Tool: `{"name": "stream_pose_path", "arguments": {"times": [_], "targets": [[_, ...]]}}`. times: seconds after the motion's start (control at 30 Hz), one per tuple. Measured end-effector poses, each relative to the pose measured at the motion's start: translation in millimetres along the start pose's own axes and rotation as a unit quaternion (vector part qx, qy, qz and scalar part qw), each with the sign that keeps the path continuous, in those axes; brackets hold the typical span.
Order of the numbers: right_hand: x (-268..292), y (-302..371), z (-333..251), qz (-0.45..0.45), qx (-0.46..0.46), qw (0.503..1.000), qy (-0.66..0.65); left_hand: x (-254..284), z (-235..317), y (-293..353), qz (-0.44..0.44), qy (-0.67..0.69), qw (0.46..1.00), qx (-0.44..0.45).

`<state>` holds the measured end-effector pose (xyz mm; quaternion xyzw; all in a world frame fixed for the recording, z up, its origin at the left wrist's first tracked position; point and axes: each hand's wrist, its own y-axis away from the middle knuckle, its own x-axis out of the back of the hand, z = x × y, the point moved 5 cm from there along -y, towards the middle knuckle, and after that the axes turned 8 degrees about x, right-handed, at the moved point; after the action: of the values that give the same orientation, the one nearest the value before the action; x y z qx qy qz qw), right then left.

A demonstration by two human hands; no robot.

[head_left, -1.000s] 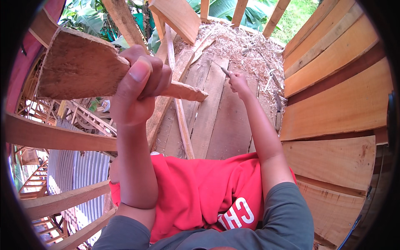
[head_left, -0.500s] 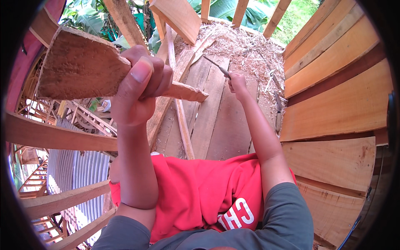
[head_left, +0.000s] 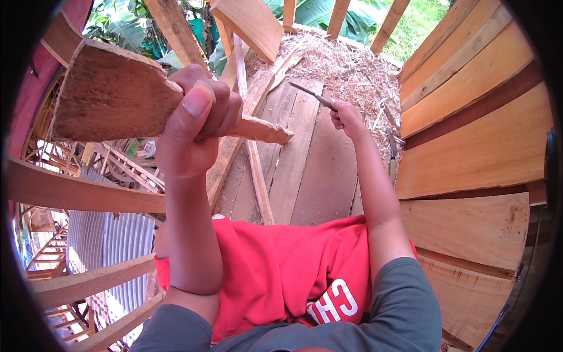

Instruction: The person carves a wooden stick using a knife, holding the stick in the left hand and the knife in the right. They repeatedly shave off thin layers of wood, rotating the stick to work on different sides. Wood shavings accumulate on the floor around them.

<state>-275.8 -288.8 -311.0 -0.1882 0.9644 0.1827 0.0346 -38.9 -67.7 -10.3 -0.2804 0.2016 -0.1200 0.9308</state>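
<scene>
Raised close to the camera, my left hand (head_left: 199,120) is wrapped round a roughly carved wooden paddle (head_left: 114,94). Its broad, flat end sticks out to the left of my fist, and its narrower handle comes out on the right. Farther off, my right hand (head_left: 346,117) grips a knife (head_left: 311,94) by its dark handle. The thin blade points up and to the left, apart from the paddle. Fingers hide the paddle's middle and part of the knife's handle.
Curly wood shavings (head_left: 346,70) heap at the far end of the plank floor (head_left: 322,170). A long thin stick (head_left: 255,170) and a thick beam (head_left: 220,167) lie left of centre. Board walling (head_left: 469,152) rises on the right; slatted rails (head_left: 88,190) run along the left.
My right hand and the knife have shifted slightly right and toward me, and the blade now shows broader. The left hand and paddle have barely moved.
</scene>
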Motion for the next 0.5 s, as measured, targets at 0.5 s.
{"name": "stream_pose_path", "arguments": {"times": [0.5], "targets": [[3.1,3.8,-1.4,0.002,0.031,0.999,0.029,-1.2,-0.6,-0.2,0.006,-0.019,1.000,0.009]]}}
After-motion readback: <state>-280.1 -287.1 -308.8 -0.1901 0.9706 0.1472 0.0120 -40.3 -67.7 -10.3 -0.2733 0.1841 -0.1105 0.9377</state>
